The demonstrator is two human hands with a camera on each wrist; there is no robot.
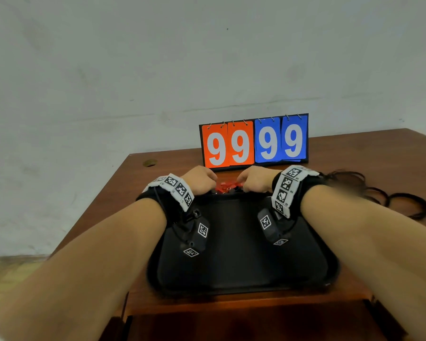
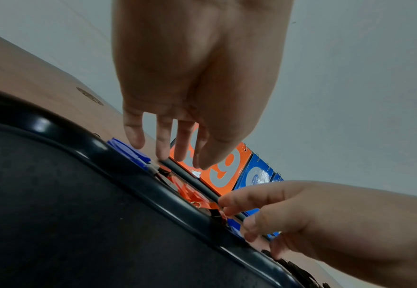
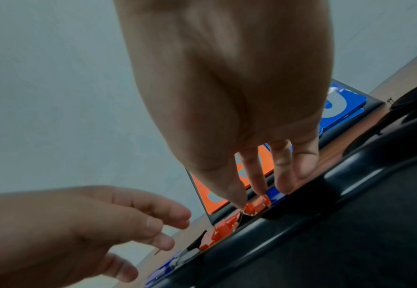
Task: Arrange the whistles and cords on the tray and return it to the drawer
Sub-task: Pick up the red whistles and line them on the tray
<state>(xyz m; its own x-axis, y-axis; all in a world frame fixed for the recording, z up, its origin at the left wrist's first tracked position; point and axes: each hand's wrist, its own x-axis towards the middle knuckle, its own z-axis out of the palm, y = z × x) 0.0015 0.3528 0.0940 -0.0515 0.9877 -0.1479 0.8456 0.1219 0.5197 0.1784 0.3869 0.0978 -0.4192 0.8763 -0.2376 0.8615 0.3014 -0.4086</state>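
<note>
Head view: your left hand (image 1: 200, 180) and right hand (image 1: 255, 179) reach past the empty black tray (image 1: 241, 267) to the red whistles (image 1: 225, 187) on the surface; cords (image 1: 384, 195) lie well right.

Left wrist view: left fingers hang relaxed, holding nothing.

Right wrist view alone shows your right thumb and finger pinching a red whistle (image 3: 254, 206). Next, lift it onto the tray.

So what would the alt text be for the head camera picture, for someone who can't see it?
Two bare hands, left hand and right hand, reach over a black tray to red whistles lying just beyond its far rim on a wooden table. Behind stands a flip scoreboard reading 99 99; black cords lie at right.
</note>
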